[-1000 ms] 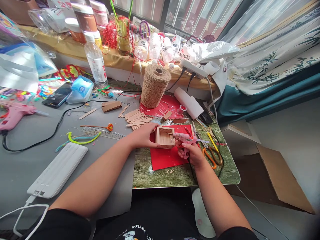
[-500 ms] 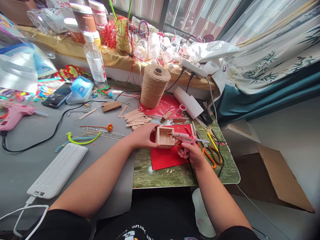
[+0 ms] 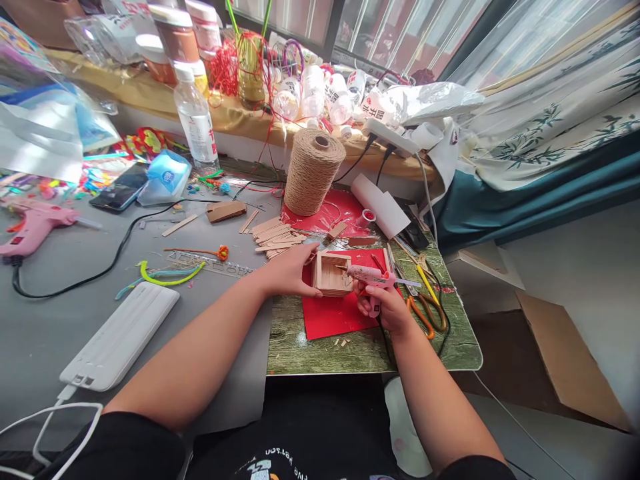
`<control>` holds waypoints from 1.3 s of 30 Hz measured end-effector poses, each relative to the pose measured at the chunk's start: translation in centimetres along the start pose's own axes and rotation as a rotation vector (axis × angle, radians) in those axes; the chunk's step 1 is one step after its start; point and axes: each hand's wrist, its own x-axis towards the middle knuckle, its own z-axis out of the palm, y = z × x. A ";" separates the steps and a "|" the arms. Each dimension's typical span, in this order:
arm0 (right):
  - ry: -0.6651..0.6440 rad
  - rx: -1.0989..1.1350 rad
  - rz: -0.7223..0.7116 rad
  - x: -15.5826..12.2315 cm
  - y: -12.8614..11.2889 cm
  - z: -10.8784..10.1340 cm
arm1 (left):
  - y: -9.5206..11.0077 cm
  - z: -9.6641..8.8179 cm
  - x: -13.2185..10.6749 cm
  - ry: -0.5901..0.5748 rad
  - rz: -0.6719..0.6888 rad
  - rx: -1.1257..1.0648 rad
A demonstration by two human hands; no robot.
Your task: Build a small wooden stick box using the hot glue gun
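A small open box made of stacked wooden craft sticks [image 3: 333,291] sits on a red sheet [image 3: 330,322]. My left hand [image 3: 294,270] grips the box's left side, thumb at the near edge and fingers at the far one. In my right hand [image 3: 384,305] is a pink hot glue gun [image 3: 371,275], its nozzle pointing left over the box's right wall into the opening. A clear glue stick pokes out of the gun's back end. Several loose craft sticks [image 3: 276,237] lie in a pile beyond my left hand.
Orange-handled scissors [image 3: 427,313] and a yellow-handled tool [image 3: 427,283] lie right of the glue gun. A big twine spool [image 3: 314,172] stands behind the box. On the left are a white power bank [image 3: 120,337], a second pink glue gun [image 3: 37,227] and a water bottle [image 3: 196,123].
The whole view has shifted slightly, so everything appears a little further right. Both hands keep their hold, and the glue gun's nozzle stays at the box's opening.
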 end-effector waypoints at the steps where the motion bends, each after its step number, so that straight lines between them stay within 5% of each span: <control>1: -0.003 0.001 -0.003 0.0 0.0 0.0 | 0.0 0.0 0.0 -0.001 -0.007 -0.009; 25: -0.001 0.045 -0.024 -0.1 0.6 -0.7 | -0.3 -0.6 -0.1 0.028 0.045 -0.006; 28: -0.018 0.112 -0.059 -0.1 0.7 -1.3 | -1.1 -1.9 0.0 0.210 -0.014 0.033; 31: -0.030 0.185 -0.068 0.0 0.9 -2.0 | -1.9 -3.4 0.2 0.412 -0.159 0.293; 35: -0.016 0.246 -0.076 0.2 1.2 -2.6 | -2.2 -4.4 0.1 0.307 -0.288 0.574; 39: -0.033 0.266 -0.073 0.4 1.4 -2.7 | -2.3 -4.1 0.2 0.208 -0.274 0.631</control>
